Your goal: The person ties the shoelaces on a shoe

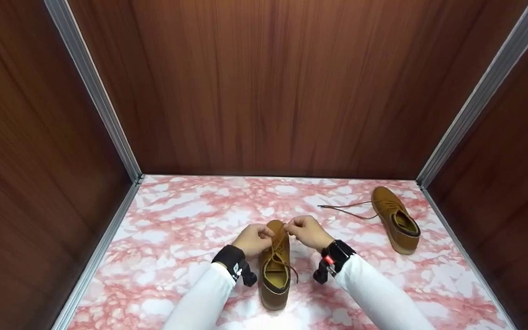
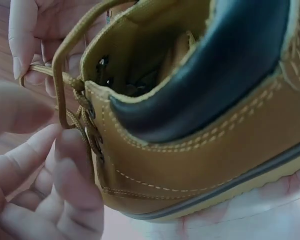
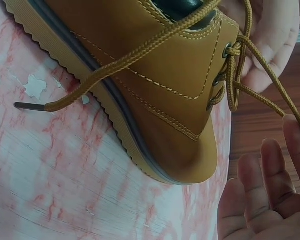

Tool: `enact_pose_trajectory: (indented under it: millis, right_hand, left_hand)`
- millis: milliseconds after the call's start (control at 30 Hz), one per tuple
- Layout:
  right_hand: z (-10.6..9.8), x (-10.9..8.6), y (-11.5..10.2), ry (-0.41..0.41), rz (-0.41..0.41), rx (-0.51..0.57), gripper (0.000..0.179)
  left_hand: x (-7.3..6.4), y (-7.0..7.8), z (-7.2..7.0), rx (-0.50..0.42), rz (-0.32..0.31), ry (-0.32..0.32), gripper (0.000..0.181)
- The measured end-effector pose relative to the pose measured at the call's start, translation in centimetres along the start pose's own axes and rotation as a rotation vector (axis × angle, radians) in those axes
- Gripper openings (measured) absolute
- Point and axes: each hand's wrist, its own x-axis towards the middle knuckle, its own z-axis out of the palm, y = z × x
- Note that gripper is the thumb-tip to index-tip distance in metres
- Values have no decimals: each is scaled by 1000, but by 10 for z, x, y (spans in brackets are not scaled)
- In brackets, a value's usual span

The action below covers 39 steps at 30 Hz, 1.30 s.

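The shoe (image 1: 275, 279) is set with its toe toward the far edge of the marbled surface (image 1: 167, 247), about midway between the left and right edges. By the left hand (image 1: 252, 239) the lace (image 3: 140, 50) is pinched between thumb and finger, the thumb being blurred in the left wrist view; by the right hand (image 1: 310, 233) another stretch is pinched at the fingertips, its remaining fingers loosely spread.

Should either pinch be eased too early, the slack crowded beside the top eyelets (image 3: 229, 50) could be let out and the loop lost. Where strands are bunched so closely, the wrong one might be caught and a tangle drawn tight. No palm is seen braced against the shoe, so it could be skewed or tipped by an uneven pull. The tipped end (image 3: 30, 106), left free beside the sole, might be trapped underneath if the shoe were shifted. The second shoe (image 1: 391, 215), near the right edge toward the far right corner, is judged hardly at risk
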Motion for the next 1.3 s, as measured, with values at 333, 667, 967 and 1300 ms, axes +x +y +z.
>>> enact_pose_trajectory:
  millis: [333,667,967,1300]
  right_hand:
    - [-1,6,-5,16,-26,-43,24]
    - [-2,9,-8,2,-29,-36,28]
    - [-19,8,2,11,53,44,32]
    - [-26,-10,22,-1,-29,-18,22]
  left_hand:
    - [3,-8,0,-8,58,-90,36]
    - [3,-14,6,-25,99,-52,36]
    - [3,-14,8,-25,70,-35,30]
    - [1,-14,8,-103,64,-73,27]
